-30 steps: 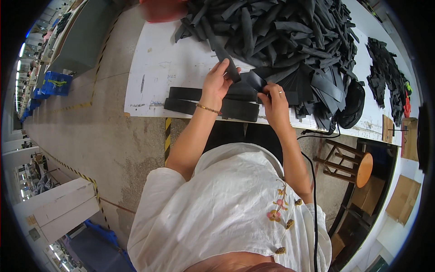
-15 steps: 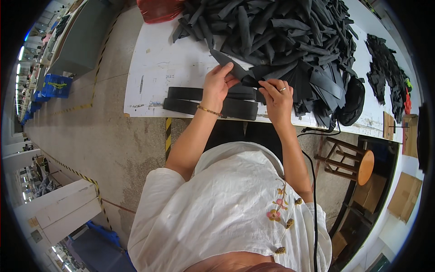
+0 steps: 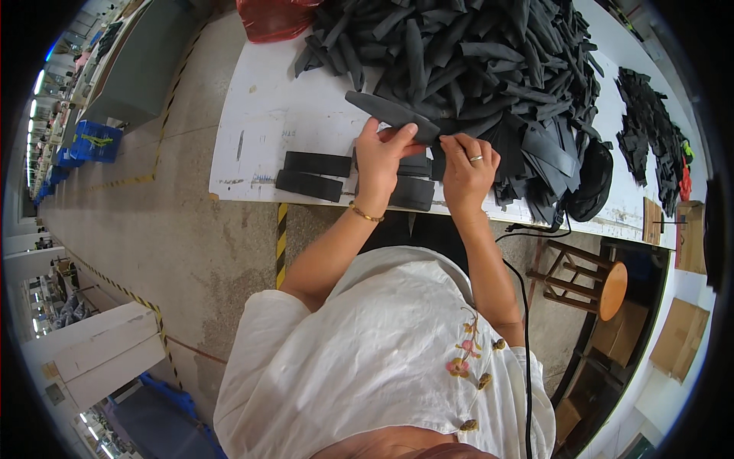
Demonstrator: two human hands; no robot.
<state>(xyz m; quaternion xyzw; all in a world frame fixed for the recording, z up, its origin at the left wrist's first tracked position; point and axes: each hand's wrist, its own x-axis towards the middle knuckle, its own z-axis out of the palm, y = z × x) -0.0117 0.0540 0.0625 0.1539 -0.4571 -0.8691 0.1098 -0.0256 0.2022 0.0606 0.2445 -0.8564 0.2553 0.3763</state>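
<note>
A long dark grey fabric piece (image 3: 388, 111) is held slanting above the white table (image 3: 260, 115), its free end pointing up and left. My left hand (image 3: 380, 162) is closed on its middle, thumb on top and fingers beneath. At the lower right end of the piece, my right hand (image 3: 469, 170) is closed in a pinch; its fingertips partly hide that end. Below my hands, black flat strips (image 3: 315, 164) lie in two rows along the near table edge, partly covered by my left wrist.
A large heap of dark grey fabric pieces (image 3: 489, 65) covers the far table. Flat grey pieces (image 3: 549, 149) and a black bag (image 3: 595, 174) lie to the right. A red plastic bag (image 3: 277, 19) sits far left. A wooden stool (image 3: 612, 291) and black cord (image 3: 527, 336) are at my right.
My left hand has shifted right and slightly nearer along the fabric piece. The piece now looks narrower and straighter. My right hand stays pinched at its end.
</note>
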